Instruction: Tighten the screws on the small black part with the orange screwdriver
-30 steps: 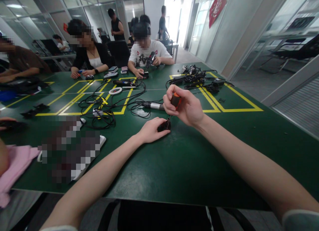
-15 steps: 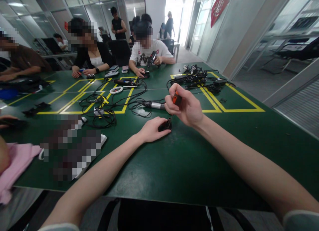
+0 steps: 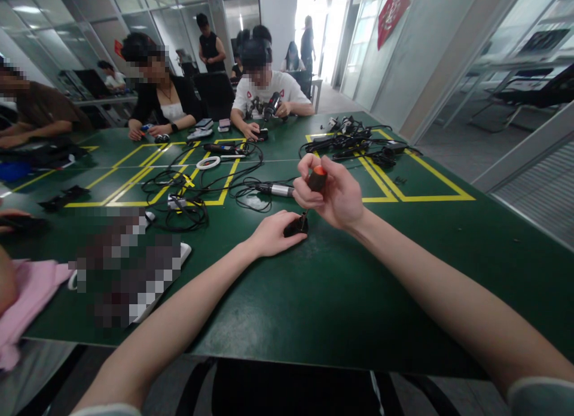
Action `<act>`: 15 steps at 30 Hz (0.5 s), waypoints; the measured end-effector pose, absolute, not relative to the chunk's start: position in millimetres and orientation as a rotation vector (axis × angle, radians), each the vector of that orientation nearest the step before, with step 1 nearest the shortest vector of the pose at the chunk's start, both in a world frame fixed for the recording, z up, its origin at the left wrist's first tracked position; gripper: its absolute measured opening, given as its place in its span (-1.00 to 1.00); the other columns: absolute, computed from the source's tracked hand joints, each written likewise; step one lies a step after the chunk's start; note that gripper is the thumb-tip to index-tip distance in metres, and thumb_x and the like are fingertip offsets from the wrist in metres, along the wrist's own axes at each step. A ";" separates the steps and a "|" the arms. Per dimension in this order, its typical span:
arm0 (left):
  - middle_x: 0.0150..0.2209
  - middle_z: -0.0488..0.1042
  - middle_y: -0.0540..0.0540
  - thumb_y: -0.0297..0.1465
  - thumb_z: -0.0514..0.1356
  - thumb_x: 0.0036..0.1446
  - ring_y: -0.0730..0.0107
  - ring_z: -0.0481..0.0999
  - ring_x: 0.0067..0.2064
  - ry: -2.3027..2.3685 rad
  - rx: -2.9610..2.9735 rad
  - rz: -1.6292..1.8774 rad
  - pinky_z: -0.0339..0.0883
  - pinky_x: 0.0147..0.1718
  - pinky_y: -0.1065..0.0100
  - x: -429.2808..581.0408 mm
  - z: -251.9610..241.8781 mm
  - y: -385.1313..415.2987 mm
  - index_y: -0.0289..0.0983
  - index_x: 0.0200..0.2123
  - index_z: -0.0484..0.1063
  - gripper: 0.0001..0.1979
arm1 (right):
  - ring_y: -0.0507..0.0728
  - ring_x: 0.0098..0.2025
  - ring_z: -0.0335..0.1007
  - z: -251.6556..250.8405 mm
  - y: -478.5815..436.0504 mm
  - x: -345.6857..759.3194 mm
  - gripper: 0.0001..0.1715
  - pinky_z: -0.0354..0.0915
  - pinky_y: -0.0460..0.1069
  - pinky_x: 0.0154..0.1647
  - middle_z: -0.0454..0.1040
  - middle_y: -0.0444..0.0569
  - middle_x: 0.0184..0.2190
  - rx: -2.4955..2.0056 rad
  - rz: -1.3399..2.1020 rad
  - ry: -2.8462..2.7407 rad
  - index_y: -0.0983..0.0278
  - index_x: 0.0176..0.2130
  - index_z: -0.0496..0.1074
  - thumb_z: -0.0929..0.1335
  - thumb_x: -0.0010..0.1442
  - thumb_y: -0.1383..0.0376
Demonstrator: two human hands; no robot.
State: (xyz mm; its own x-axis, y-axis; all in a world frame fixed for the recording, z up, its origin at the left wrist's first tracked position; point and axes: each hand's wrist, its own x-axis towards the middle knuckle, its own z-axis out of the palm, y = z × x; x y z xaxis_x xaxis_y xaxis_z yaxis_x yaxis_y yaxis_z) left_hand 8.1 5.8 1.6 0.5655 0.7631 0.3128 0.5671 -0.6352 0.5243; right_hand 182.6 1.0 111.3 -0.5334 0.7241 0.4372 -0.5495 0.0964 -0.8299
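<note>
We see the small black part (image 3: 295,228) lying on the green table (image 3: 341,284), near its middle. Our left hand (image 3: 270,235) curls over its left end, fingers gripping it. Our right hand (image 3: 336,196) is clenched around the orange-and-black screwdriver (image 3: 318,177), which stands upright with its tip on the part. Farther off lie a silver tool (image 3: 275,190) and tangled black cables (image 3: 179,192).

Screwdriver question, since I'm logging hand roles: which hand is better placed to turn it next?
Right hand, likely: it grips the screwdriver upright, tip on the small black part, which the left hand holds down.
</note>
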 end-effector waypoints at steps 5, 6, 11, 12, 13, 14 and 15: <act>-0.15 0.59 -0.12 -0.17 0.34 0.33 0.18 0.58 -0.16 1.088 2.443 0.727 0.50 -0.10 0.22 8.5 0.9 6.4 -0.22 0.03 0.55 -0.68 | -0.05 -0.63 -0.08 113.7 0.4 182.7 -0.45 -0.07 -0.11 -0.59 0.15 -0.27 -0.66 -0.217 1.621 -1.415 0.22 -0.41 0.34 0.46 0.31 -0.12; -0.15 0.59 -0.12 -0.17 0.34 0.33 0.18 0.58 -0.16 1.085 2.442 0.728 0.50 -0.10 0.22 8.6 0.6 6.7 -0.22 0.03 0.54 -0.68 | -0.04 -0.63 -0.05 115.1 0.3 182.7 -0.39 -0.05 -0.11 -0.59 0.15 -0.25 -0.66 -0.243 1.617 -1.440 0.23 -0.44 0.33 0.43 0.33 -0.16; -0.15 0.60 -0.13 -0.18 0.34 0.33 0.17 0.58 -0.15 1.082 2.446 0.733 0.50 -0.10 0.21 8.8 0.4 7.1 -0.23 0.04 0.54 -0.68 | -0.05 -0.64 -0.13 117.9 -0.2 182.4 -0.20 -0.10 -0.10 -0.61 0.00 -0.25 -0.69 -0.301 1.617 -1.501 0.23 -0.55 0.24 0.30 0.37 -0.32; -0.14 0.60 -0.13 -0.17 0.34 0.33 0.17 0.58 -0.15 1.083 2.447 0.733 0.50 -0.10 0.21 8.8 0.6 6.9 -0.22 0.04 0.54 -0.67 | -0.05 -0.64 -0.16 117.1 -0.3 182.3 -0.21 -0.11 -0.10 -0.61 -0.02 -0.27 -0.70 -0.292 1.621 -1.499 0.22 -0.54 0.24 0.30 0.36 -0.33; -0.14 0.60 -0.13 -0.17 0.34 0.33 0.17 0.58 -0.15 1.082 2.446 0.732 0.50 -0.09 0.21 8.7 0.7 6.7 -0.22 0.04 0.54 -0.68 | -0.05 -0.64 -0.18 115.9 -0.3 182.3 -0.23 -0.11 -0.10 -0.61 -0.03 -0.29 -0.70 -0.279 1.623 -1.490 0.22 -0.51 0.25 0.31 0.34 -0.33; -0.14 0.60 -0.13 -0.17 0.33 0.33 0.17 0.58 -0.15 1.081 2.444 0.732 0.50 -0.09 0.20 8.6 0.9 6.5 -0.21 0.04 0.54 -0.68 | -0.06 -0.65 -0.19 114.7 -0.2 182.4 -0.28 -0.11 -0.10 -0.60 -0.03 -0.30 -0.70 -0.263 1.624 -1.474 0.21 -0.48 0.26 0.34 0.32 -0.31; -0.14 0.60 -0.13 -0.17 0.33 0.33 0.17 0.58 -0.15 1.079 2.442 0.732 0.51 -0.09 0.20 8.5 1.0 6.3 -0.21 0.04 0.54 -0.68 | -0.06 -0.65 -0.20 113.5 0.0 182.7 -0.33 -0.11 -0.10 -0.60 -0.02 -0.32 -0.69 -0.246 1.624 -1.456 0.20 -0.44 0.27 0.38 0.29 -0.28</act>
State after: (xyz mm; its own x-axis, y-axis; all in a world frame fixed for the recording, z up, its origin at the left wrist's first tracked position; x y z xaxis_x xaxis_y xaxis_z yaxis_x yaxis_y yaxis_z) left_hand 8.5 6.3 1.0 0.5715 0.7605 0.3082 0.5678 -0.6377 0.5206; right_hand 182.7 0.0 113.5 -0.5643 0.7184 0.4068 -0.4825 0.1129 -0.8686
